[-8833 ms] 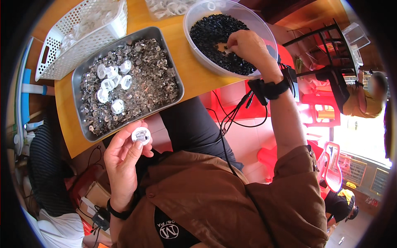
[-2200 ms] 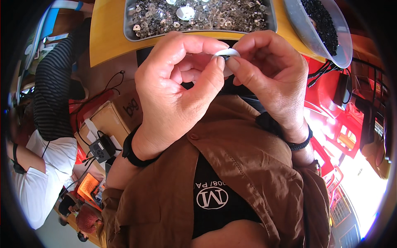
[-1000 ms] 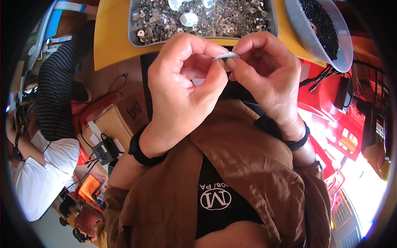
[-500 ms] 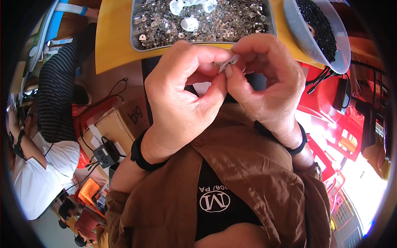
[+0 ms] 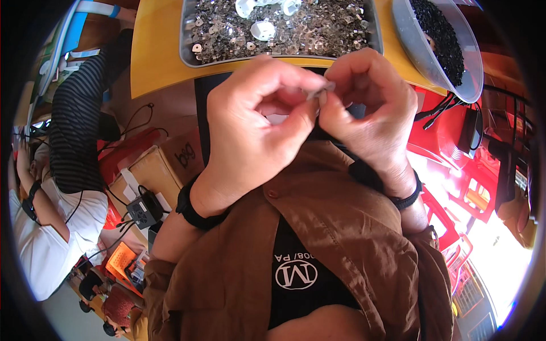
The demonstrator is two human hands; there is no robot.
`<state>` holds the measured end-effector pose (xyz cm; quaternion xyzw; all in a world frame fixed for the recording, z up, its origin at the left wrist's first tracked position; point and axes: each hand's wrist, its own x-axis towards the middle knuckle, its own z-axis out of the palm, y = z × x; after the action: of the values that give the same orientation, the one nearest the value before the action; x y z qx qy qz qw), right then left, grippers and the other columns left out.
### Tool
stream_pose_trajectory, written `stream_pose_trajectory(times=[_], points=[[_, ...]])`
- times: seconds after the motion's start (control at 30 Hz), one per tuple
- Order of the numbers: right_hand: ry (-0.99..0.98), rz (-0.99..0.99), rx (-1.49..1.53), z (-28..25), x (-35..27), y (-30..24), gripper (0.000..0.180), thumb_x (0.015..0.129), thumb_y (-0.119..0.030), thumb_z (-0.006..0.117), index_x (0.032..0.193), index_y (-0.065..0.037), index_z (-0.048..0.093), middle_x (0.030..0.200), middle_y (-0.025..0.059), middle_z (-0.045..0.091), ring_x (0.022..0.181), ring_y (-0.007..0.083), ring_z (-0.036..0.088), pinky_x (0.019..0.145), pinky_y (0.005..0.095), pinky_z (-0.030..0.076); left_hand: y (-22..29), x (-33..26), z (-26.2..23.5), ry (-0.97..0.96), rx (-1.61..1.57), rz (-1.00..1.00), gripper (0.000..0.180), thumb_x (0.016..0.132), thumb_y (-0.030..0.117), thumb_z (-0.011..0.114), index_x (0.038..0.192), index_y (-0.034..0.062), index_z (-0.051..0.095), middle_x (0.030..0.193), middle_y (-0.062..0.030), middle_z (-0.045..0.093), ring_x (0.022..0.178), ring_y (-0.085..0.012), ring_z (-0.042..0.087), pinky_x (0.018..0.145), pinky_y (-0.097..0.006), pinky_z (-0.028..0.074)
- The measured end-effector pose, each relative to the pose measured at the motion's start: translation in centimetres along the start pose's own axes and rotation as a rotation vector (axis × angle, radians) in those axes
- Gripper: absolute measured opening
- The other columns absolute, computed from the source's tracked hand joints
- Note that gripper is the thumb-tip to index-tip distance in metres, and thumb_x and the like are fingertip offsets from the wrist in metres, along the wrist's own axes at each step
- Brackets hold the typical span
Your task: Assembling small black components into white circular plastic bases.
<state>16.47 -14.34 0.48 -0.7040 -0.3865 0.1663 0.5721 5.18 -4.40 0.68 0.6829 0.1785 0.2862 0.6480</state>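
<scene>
My left hand (image 5: 253,128) and my right hand (image 5: 372,105) meet in front of my chest, each in a thumb-and-finger pinch. Between the fingertips is a small flat grey-white piece (image 5: 322,90), mostly covered, so its exact kind cannot be made out. My left hand grips its left side, and the right fingertips press against its right end. Just beyond the hands lies a metal tray (image 5: 273,61) filled with many small metal clip-like pieces (image 5: 227,42). On top of them rest white round plastic parts (image 5: 263,30).
The tray sits on a yellow table (image 5: 156,62). At the right edge, a clear plastic bowl (image 5: 418,57) holds small black parts (image 5: 441,40). Red plastic chairs (image 5: 435,133) stand at the right. To the left are a cardboard box (image 5: 153,173), cables, a black adapter (image 5: 145,211) and a co-worker (image 5: 62,227).
The grey-white piece has turned between my fingertips and moved slightly right. My left hand has shifted a little to the right; both hands still pinch.
</scene>
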Motion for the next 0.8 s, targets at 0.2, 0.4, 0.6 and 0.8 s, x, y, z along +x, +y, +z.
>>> stream_pose_trajectory(times=[0.2, 0.4, 0.6, 0.8], points=[[-0.164, 0.276, 0.446, -0.9, 0.2, -0.3, 0.015, 0.078, 0.003, 0.065, 0.092, 0.004, 0.059, 0.077, 0.0062, 0.065, 0.066, 0.0075, 0.062, 0.059, 0.0191, 0.051, 0.3, 0.2, -1.3, -0.084, -0.198, -0.261, 0.018, 0.084, -0.001, 0.058, 0.101, -0.0033, 0.054, 0.093, -0.0101, 0.061, 0.081, -0.0144, 0.061, 0.071, -0.028, 0.054], [-0.106, 0.280, 0.339, -0.3, -0.4, -2.0, 0.016, 0.078, 0.004, 0.064, 0.093, 0.004, 0.057, 0.078, 0.0065, 0.064, 0.066, 0.0085, 0.062, 0.059, 0.0193, 0.050, -0.5, 0.4, -0.7, 0.018, -0.127, -0.034, 0.015, 0.078, -0.007, 0.060, 0.092, -0.0014, 0.058, 0.089, -0.0057, 0.059, 0.068, -0.0075, 0.061, 0.054, -0.019, 0.050], [-0.072, 0.207, 0.214, -0.5, -0.6, -2.2, 0.016, 0.075, 0.003, 0.067, 0.089, 0.002, 0.058, 0.077, 0.0042, 0.064, 0.066, 0.0057, 0.060, 0.059, 0.0182, 0.049, 0.4, 0.2, -0.9, -0.048, 0.105, 0.068, 0.018, 0.078, -0.010, 0.058, 0.095, -0.0036, 0.056, 0.093, -0.0054, 0.053, 0.080, -0.0099, 0.059, 0.067, -0.021, 0.050], [-0.036, 0.051, 0.036, -0.1, -0.8, -1.3, 0.013, 0.071, 0.002, 0.068, 0.081, -0.002, 0.060, 0.072, -0.0001, 0.064, 0.060, 0.0019, 0.058, 0.052, 0.0163, 0.046, 0.1, 0.4, -0.7, 0.001, 0.242, 0.158, 0.021, 0.070, -0.013, 0.059, 0.087, -0.0016, 0.054, 0.090, -0.0051, 0.053, 0.076, -0.0085, 0.058, 0.062, -0.019, 0.049]])
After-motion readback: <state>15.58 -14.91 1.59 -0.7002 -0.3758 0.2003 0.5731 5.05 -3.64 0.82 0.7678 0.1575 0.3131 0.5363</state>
